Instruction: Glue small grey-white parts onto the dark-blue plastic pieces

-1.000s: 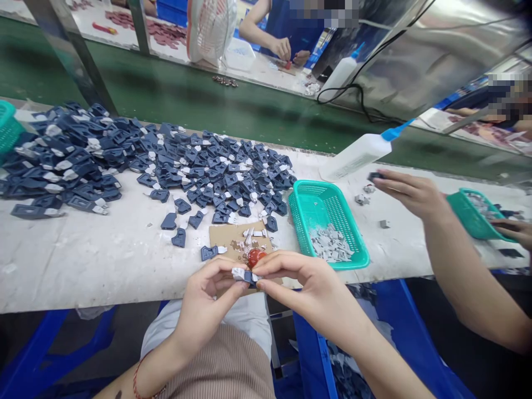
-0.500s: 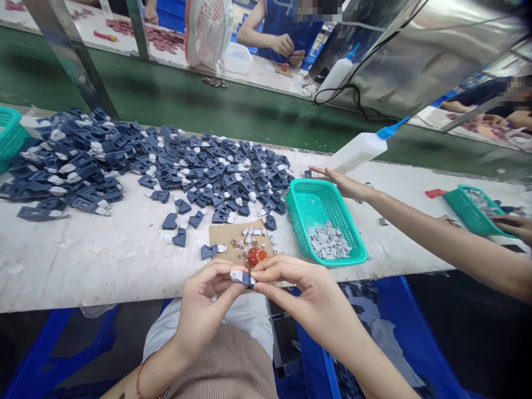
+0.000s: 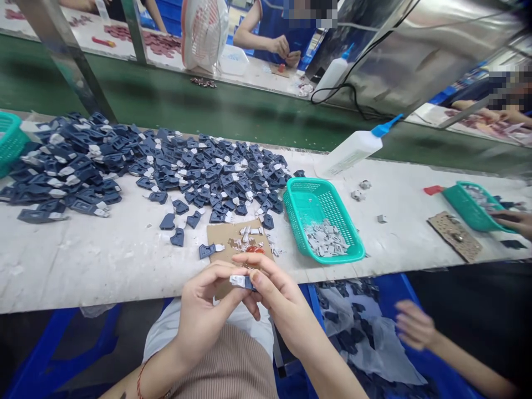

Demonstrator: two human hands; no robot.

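Between the fingertips of my left hand (image 3: 208,299) and my right hand (image 3: 278,302) is a small navy plastic part with a light grey piece (image 3: 238,281) at its left end. My left thumb and fingers pinch the grey end; my right thumb presses the navy end, partly hiding it. Just beyond my fingers, a brown cardboard piece (image 3: 224,237) carries grey bits and a red cap (image 3: 254,250), half covered by my right hand. One navy part with a grey tip (image 3: 206,251) lies across the cardboard's left edge.
A large heap of navy parts (image 3: 208,172) spreads over the table's back left. Right of the cardboard stands a green basket (image 3: 291,213) with small grey pieces. Behind it leans a white bottle (image 3: 353,151) with a blue nozzle. A co-worker's hand (image 3: 415,327) is low at right.
My right fingers have shifted up and over the part, covering more of the red cap. The co-worker's arm has withdrawn from behind the green basket to below the table's edge at right.
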